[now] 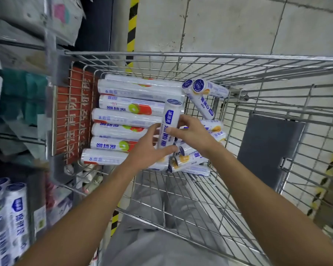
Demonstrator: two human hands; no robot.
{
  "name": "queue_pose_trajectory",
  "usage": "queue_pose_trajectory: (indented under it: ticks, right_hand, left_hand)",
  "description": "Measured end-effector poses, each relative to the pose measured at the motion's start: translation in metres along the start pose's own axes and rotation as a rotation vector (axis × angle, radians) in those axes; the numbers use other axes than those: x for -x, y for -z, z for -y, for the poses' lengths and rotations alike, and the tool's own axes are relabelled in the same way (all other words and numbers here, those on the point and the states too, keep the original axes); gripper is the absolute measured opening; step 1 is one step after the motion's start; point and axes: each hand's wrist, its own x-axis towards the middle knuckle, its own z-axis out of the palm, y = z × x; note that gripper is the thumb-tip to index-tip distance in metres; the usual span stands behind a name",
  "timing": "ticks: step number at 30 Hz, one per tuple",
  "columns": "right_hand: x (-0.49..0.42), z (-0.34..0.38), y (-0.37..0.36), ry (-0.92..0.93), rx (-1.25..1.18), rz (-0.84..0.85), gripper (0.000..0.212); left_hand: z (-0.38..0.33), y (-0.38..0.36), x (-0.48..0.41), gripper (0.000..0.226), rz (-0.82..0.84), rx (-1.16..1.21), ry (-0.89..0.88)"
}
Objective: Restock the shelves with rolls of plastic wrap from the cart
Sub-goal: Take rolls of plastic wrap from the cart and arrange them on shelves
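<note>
A wire cart [181,54] holds several white rolls of plastic wrap with blue print. Longer rolls [127,104] lie stacked side by side at its left. Shorter rolls [202,98] lean and lie at its middle right. One short roll [170,120] stands upright above the pile, held from both sides. My left hand [148,148] grips its lower part with thumb and fingers curled round it. My right hand [190,131] holds its right side, fingers wrapped on the roll.
Shelves at the left carry packaged goods [23,93], and similar white rolls [8,214] stand at the lower left. A red sign [75,112] hangs inside the cart's left wall. A grey flap [267,150] sits at the cart's right. Beyond is tiled floor with a yellow-black striped post [132,25].
</note>
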Motion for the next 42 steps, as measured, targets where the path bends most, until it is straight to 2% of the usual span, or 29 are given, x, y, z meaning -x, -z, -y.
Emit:
queue_pose_trajectory:
  ticks: [5,7,9,11,14,16,21,25,28,32,35,37,40,42]
  right_hand:
    - [0.005,-0.004,-0.022,-0.101,-0.276,0.056,0.029]
    - [0.005,-0.012,-0.017,-0.134,-0.268,0.079,0.03]
    - [0.003,-0.024,-0.008,-0.147,-0.214,0.03,0.029]
    - [-0.001,-0.044,0.003,-0.136,-0.063,-0.102,0.029]
    - [-0.017,-0.08,0.024,-0.105,0.353,-0.234,0.042]
    - [-0.034,-0.098,0.037,-0.077,0.591,-0.211,0.049]
    - [-0.077,-0.119,0.054,-0.002,1.049,-0.033,0.055]
    - [-0.092,-0.116,0.056,-0.053,1.233,0.031,0.048]
    - [-0.085,-0.106,0.058,-0.019,1.28,0.039,0.046]
    - [-0.046,-0.08,0.063,0.108,1.167,-0.013,0.048]
    - [-0.009,-0.055,0.061,0.173,0.96,-0.134,0.053]
    - [0.017,-0.04,0.057,0.195,0.728,-0.193,0.052]
    - [0.06,-0.008,0.043,0.132,0.234,-0.229,0.045]
    - [0.088,0.012,0.027,0.138,0.013,-0.245,0.038]
  left_hand:
    - [-0.001,0.006,-0.002,0.056,-0.083,0.062,-0.017]
    - [0.001,0.006,-0.004,0.043,-0.103,0.086,0.01]
    - [0.006,0.006,-0.005,0.035,-0.104,0.129,0.05]
    - [0.012,0.007,-0.007,0.027,-0.103,0.153,0.07]
    - [0.021,0.007,-0.01,0.022,-0.12,0.193,0.097]
    - [0.026,0.007,-0.013,0.02,-0.133,0.225,0.115]
    - [0.039,0.007,-0.019,0.019,-0.152,0.237,0.152]
    - [0.04,0.009,-0.017,0.017,-0.167,0.239,0.153]
    - [0.039,0.011,-0.014,0.019,-0.179,0.233,0.147]
    - [0.03,0.015,-0.007,0.026,-0.185,0.264,0.153]
    - [0.016,0.02,0.007,0.026,-0.179,0.282,0.118]
    - [0.005,0.023,0.019,0.024,-0.181,0.306,0.076]
    - [-0.013,0.029,0.042,0.025,-0.176,0.35,0.012]
    - [-0.025,0.033,0.06,0.026,-0.178,0.378,-0.024]
